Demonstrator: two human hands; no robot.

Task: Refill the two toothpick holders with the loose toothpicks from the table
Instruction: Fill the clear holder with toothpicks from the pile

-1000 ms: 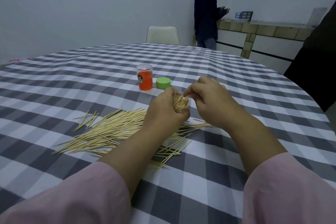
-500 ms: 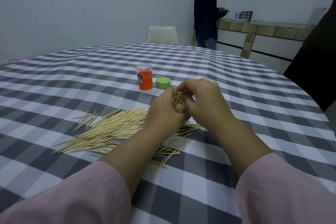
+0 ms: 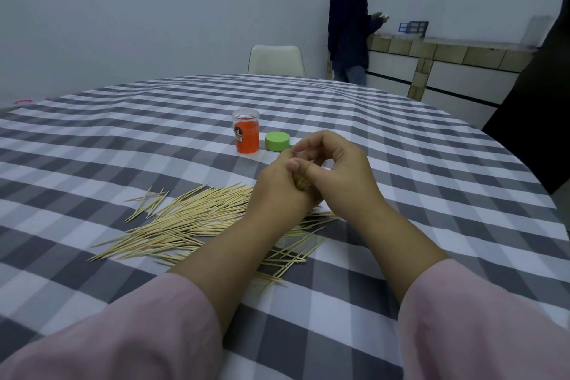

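Note:
Loose toothpicks lie in a wide heap on the checked tablecloth, left of and under my wrists. My left hand grips an upright bundle of toothpicks; only their tips show, and whatever else is in the fist is hidden. My right hand curls over the top of that bundle, thumb and fingertips closed on it. Behind the hands stands an orange toothpick holder with a clear cap. A green lid lies flat just right of it.
The round table carries a grey and white checked cloth. A pale chair stands at its far side. A person in dark clothes stands at a counter at the back right. A dark shape fills the right edge.
My right hand has moved left from beside the bundle and closed over its top. The bundle's tips, plainly visible before, are now mostly covered. My left hand has stayed put.

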